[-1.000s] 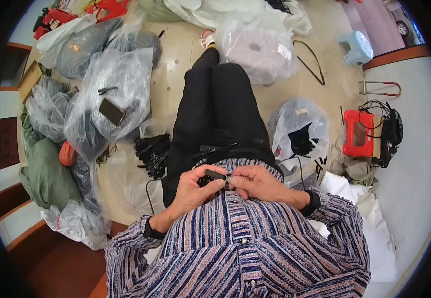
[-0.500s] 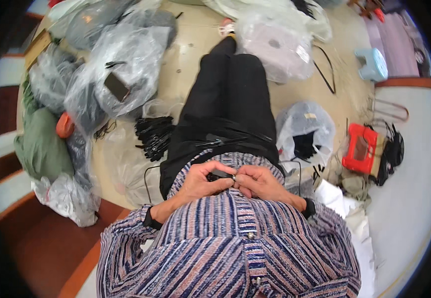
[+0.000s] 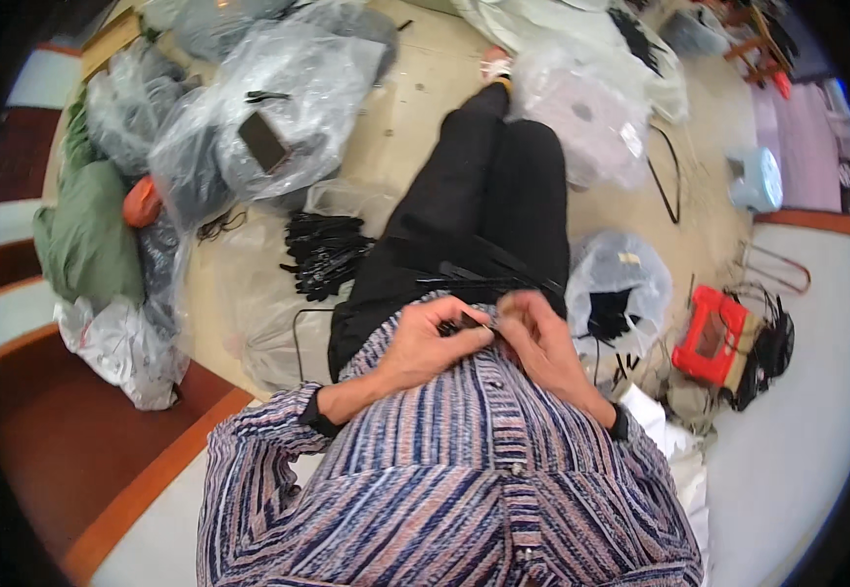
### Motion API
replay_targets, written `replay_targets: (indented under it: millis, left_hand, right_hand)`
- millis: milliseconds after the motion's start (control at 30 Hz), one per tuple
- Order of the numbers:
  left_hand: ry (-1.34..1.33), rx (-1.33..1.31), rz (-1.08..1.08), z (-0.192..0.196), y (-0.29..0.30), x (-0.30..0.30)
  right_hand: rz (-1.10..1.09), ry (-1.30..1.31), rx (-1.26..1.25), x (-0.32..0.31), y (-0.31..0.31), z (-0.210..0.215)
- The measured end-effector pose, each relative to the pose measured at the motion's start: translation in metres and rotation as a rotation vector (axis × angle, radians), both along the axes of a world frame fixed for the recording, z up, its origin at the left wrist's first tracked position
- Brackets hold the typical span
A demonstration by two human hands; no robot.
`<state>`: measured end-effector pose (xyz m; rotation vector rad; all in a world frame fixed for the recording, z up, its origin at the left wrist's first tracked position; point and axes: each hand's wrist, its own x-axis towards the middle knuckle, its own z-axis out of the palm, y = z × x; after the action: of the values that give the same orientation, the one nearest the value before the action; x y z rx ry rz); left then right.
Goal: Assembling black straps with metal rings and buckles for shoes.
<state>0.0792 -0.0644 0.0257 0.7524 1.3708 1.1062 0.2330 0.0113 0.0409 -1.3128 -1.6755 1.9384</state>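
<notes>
Close to my belly, my left hand (image 3: pixel 427 340) is closed, pinching a small black strip (image 3: pixel 472 321) between thumb and fingers. My right hand (image 3: pixel 539 340) is just beside it, its fingers curled and smeared by motion, so whether they hold anything is unclear. More thin black strips (image 3: pixel 464 274) lie across my dark trousers at the lap. To the left of my thigh is a pile of black strips (image 3: pixel 325 252) on clear plastic. An open clear bag (image 3: pixel 640 264) with black pieces (image 3: pixel 609 311) inside stands on the right.
Clear plastic bags (image 3: pixel 293 78) with a dark phone-like slab (image 3: pixel 263 143) on top lie far left. A green cloth bundle (image 3: pixel 92 235) is left of them. On the right are a red case (image 3: pixel 711 335) and a light blue stool (image 3: pixel 756 180). A plastic-wrapped pink bundle (image 3: pixel 586 117) lies beyond my legs.
My right hand has moved away from the left hand's fingertips, where both hands met on the black piece. The left hand keeps its pinch. The whole view has shifted and turned slightly.
</notes>
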Motion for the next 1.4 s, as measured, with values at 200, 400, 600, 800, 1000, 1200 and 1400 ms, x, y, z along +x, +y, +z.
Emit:
replay_targets:
  millis: [200,400,600,800,1000,1200,1400]
  left_hand:
    - [0.267,0.034,-0.084,0.009,0.006,0.0]
    - [0.295,-0.015,-0.13,0.014,0.004,0.0]
    - [0.001,-0.048,-0.011,0.016,-0.002,0.003]
    - [-0.199,-0.146,-0.016,0.018,0.003,0.004]
    - [-0.401,-0.234,0.028,0.008,0.0,-0.002]
    - [-0.375,-0.286,0.057,0.006,0.001,0.003]
    - [-0.349,-0.29,0.054,0.005,0.001,0.004]
  right_hand:
    - [0.543,-0.267,0.792,-0.011,0.011,0.006]
    - [0.309,-0.079,0.815,-0.007,0.002,-0.009]
    - [0.015,0.108,-0.303,0.0,-0.007,-0.005]
    - [0.003,0.202,-0.342,0.006,-0.004,-0.015]
    - [0.081,0.128,-0.253,0.001,-0.001,-0.007]
    - [0.129,0.116,-0.189,0.004,-0.001,-0.002]
    - [0.133,0.138,-0.186,0.007,-0.001,-0.001]
